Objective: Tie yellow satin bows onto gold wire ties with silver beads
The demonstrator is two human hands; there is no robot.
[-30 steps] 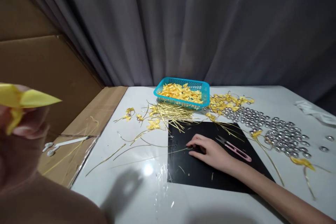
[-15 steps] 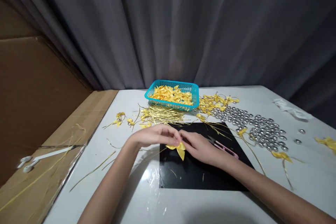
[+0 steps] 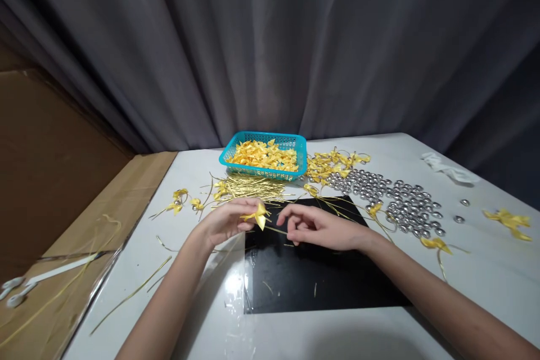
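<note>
My left hand (image 3: pixel 230 222) pinches a yellow satin ribbon bow (image 3: pixel 258 216) between thumb and fingers, above the left part of a black mat (image 3: pixel 291 287). A thin gold cord (image 3: pixel 276 229) stretches from the bow to my right hand (image 3: pixel 318 227). The thumb and a finger of that hand are closed on the cord's end, while its index finger is curled and raised. Behind my hands lies a pile of gold cords (image 3: pixel 248 187). Short cord scraps (image 3: pixel 315 290) lie on the mat.
A blue basket (image 3: pixel 300 164) of yellow ribbon pieces stands at the back. Silver beads (image 3: pixel 405 205) and finished-looking bows (image 3: pixel 333 164) spread rightward. White cloth (image 3: pixel 449 169) lies at the right edge. Cardboard (image 3: pixel 105 202) and a white-handled tool (image 3: pixel 59 270) are at left.
My hands were together at the bow and are now apart. The bow moved left and up with my left hand; the cord shows stretched between them. The scissors are now hidden. The view shifted slightly.
</note>
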